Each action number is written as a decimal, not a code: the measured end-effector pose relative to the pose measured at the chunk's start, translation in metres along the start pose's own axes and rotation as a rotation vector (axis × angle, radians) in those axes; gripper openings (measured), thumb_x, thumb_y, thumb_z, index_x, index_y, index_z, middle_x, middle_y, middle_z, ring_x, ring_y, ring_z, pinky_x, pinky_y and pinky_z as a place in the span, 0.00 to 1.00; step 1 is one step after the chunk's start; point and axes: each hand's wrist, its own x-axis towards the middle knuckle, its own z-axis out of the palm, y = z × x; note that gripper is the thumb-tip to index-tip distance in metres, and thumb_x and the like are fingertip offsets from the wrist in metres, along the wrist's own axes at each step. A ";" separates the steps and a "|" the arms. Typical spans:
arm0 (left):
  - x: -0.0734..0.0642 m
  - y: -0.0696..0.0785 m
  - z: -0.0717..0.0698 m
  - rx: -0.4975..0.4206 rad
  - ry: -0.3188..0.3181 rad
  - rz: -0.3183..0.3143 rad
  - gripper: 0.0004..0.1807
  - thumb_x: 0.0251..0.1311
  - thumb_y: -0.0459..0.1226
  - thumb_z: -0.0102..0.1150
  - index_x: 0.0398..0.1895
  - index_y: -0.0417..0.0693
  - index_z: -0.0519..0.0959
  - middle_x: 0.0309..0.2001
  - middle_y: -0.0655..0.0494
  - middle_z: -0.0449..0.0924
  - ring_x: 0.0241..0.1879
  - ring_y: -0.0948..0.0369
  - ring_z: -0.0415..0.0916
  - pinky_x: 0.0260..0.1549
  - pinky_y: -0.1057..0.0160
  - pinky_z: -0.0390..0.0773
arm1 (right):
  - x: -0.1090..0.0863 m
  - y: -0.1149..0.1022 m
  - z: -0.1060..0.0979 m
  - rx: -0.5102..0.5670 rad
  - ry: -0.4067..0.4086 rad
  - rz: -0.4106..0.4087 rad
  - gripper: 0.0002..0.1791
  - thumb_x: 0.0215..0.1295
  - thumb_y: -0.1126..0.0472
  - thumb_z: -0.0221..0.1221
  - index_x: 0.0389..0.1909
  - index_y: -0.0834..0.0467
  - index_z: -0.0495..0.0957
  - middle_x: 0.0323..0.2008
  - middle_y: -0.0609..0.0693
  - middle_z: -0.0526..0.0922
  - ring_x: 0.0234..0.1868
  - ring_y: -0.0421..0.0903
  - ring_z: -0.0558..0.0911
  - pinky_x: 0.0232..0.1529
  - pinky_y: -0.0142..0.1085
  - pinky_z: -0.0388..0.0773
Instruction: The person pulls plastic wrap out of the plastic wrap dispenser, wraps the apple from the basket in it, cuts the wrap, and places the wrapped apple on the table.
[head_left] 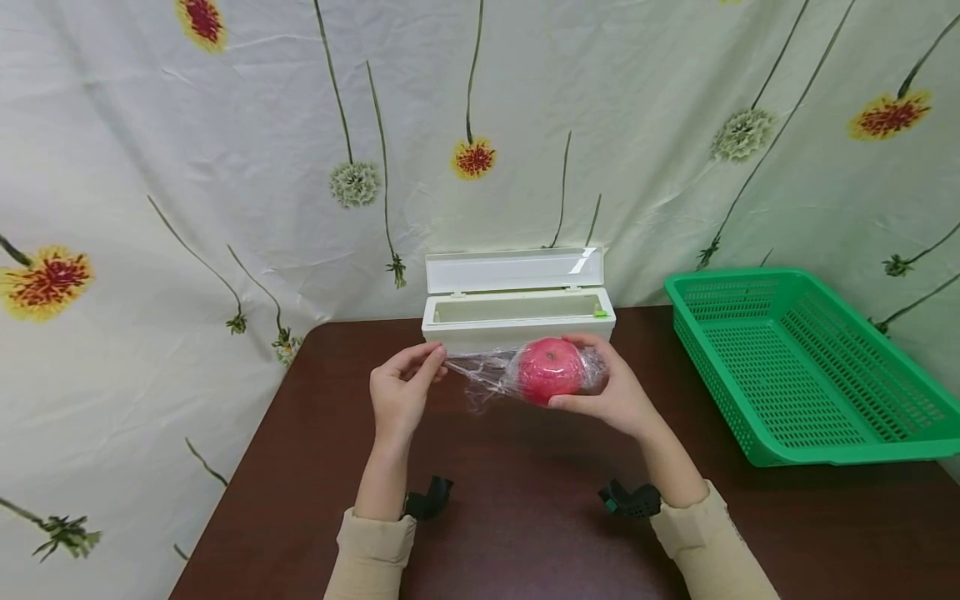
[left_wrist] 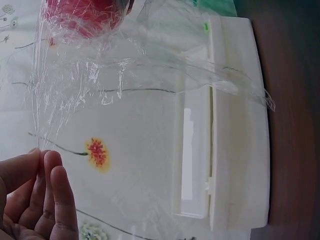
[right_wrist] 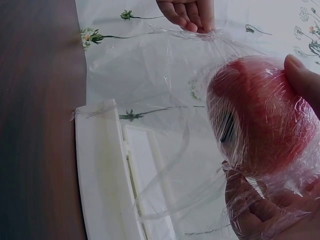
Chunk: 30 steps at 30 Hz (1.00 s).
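Observation:
A red apple [head_left: 550, 370] is wrapped in clear cling film [head_left: 489, 372]. My right hand [head_left: 606, 392] grips the apple from the right side, thumb below and fingers above in the head view. Between its thumb and fingertips, my left hand [head_left: 405, 387] pinches the film's loose end, which is stretched taut leftward from the apple. In the left wrist view a looser flap of film [left_wrist: 125, 75] hangs from the apple in front of the box. Behind both hands stands a long white cling film box [head_left: 517, 329] with its lid [head_left: 517, 271] raised.
To the right on the dark brown table [head_left: 517, 533] stands a green plastic basket [head_left: 817, 375] with perforated walls. A flower-printed white cloth [head_left: 480, 92] hangs behind the table. A small bright green piece [head_left: 600, 314] sits at the box's right end.

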 end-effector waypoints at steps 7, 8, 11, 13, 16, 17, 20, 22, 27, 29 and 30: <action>-0.004 0.007 0.001 0.097 0.079 0.073 0.10 0.55 0.27 0.63 0.37 0.26 0.81 0.29 0.33 0.81 0.24 0.71 0.77 0.24 0.73 0.76 | 0.000 -0.002 0.001 0.024 -0.005 0.018 0.41 0.44 0.65 0.72 0.61 0.52 0.64 0.57 0.54 0.69 0.56 0.54 0.69 0.47 0.47 0.77; -0.004 0.008 0.001 0.120 0.099 0.096 0.10 0.55 0.28 0.63 0.37 0.27 0.82 0.30 0.34 0.81 0.24 0.72 0.76 0.23 0.75 0.74 | 0.000 -0.003 0.002 0.025 -0.005 0.024 0.42 0.44 0.66 0.72 0.62 0.53 0.64 0.57 0.54 0.69 0.56 0.54 0.69 0.47 0.48 0.77; -0.007 0.013 0.003 0.138 0.138 0.148 0.09 0.55 0.28 0.63 0.37 0.27 0.82 0.32 0.36 0.82 0.26 0.70 0.77 0.25 0.75 0.75 | 0.000 -0.011 0.003 0.024 -0.008 0.036 0.41 0.44 0.68 0.71 0.62 0.56 0.63 0.57 0.57 0.69 0.56 0.56 0.69 0.47 0.49 0.76; -0.010 0.016 0.006 0.143 0.140 0.185 0.09 0.55 0.27 0.62 0.37 0.28 0.82 0.33 0.37 0.83 0.27 0.68 0.77 0.26 0.74 0.75 | -0.002 -0.020 0.005 0.022 -0.009 0.043 0.41 0.44 0.69 0.70 0.61 0.59 0.63 0.57 0.59 0.69 0.56 0.58 0.69 0.48 0.50 0.76; -0.013 0.012 0.012 0.145 0.097 0.265 0.09 0.57 0.27 0.61 0.39 0.30 0.82 0.36 0.40 0.83 0.30 0.62 0.80 0.28 0.74 0.76 | -0.004 -0.032 0.008 0.013 -0.012 0.057 0.40 0.44 0.70 0.69 0.60 0.62 0.63 0.56 0.61 0.69 0.55 0.59 0.69 0.48 0.49 0.76; -0.014 0.008 0.014 0.158 0.075 0.304 0.09 0.57 0.27 0.61 0.40 0.31 0.82 0.37 0.41 0.83 0.31 0.60 0.80 0.27 0.74 0.75 | -0.005 -0.035 0.009 0.008 -0.014 0.060 0.39 0.45 0.70 0.69 0.60 0.62 0.63 0.56 0.61 0.69 0.55 0.58 0.70 0.48 0.48 0.76; -0.017 -0.005 0.022 0.194 -0.015 0.420 0.12 0.57 0.27 0.61 0.45 0.36 0.81 0.43 0.46 0.83 0.39 0.56 0.80 0.34 0.72 0.76 | -0.005 -0.038 0.013 0.003 -0.026 0.059 0.40 0.44 0.70 0.70 0.60 0.62 0.63 0.56 0.61 0.69 0.55 0.59 0.70 0.48 0.48 0.76; -0.019 -0.013 0.028 0.215 -0.088 0.493 0.15 0.57 0.28 0.60 0.49 0.38 0.80 0.48 0.48 0.81 0.46 0.56 0.79 0.43 0.68 0.76 | -0.006 -0.038 0.016 0.006 -0.039 0.046 0.40 0.44 0.70 0.70 0.60 0.62 0.63 0.56 0.61 0.70 0.55 0.59 0.70 0.48 0.48 0.77; -0.025 -0.024 0.043 0.235 -0.255 0.581 0.18 0.65 0.37 0.54 0.56 0.40 0.76 0.57 0.50 0.75 0.59 0.56 0.70 0.63 0.53 0.59 | -0.006 -0.038 0.022 0.046 -0.073 0.017 0.40 0.44 0.70 0.70 0.61 0.63 0.62 0.56 0.61 0.70 0.54 0.58 0.71 0.47 0.43 0.77; -0.027 -0.028 0.048 0.249 -0.290 0.578 0.20 0.68 0.41 0.50 0.57 0.40 0.75 0.59 0.51 0.74 0.60 0.57 0.69 0.64 0.51 0.56 | -0.007 -0.038 0.024 0.065 -0.083 0.012 0.40 0.44 0.70 0.70 0.61 0.62 0.62 0.56 0.61 0.70 0.53 0.58 0.71 0.46 0.41 0.77; -0.028 -0.029 0.050 0.256 -0.302 0.568 0.21 0.69 0.43 0.48 0.58 0.40 0.74 0.59 0.51 0.73 0.61 0.58 0.68 0.65 0.51 0.56 | -0.007 -0.038 0.024 0.069 -0.085 0.010 0.40 0.44 0.70 0.70 0.61 0.62 0.62 0.56 0.60 0.70 0.53 0.58 0.71 0.46 0.41 0.78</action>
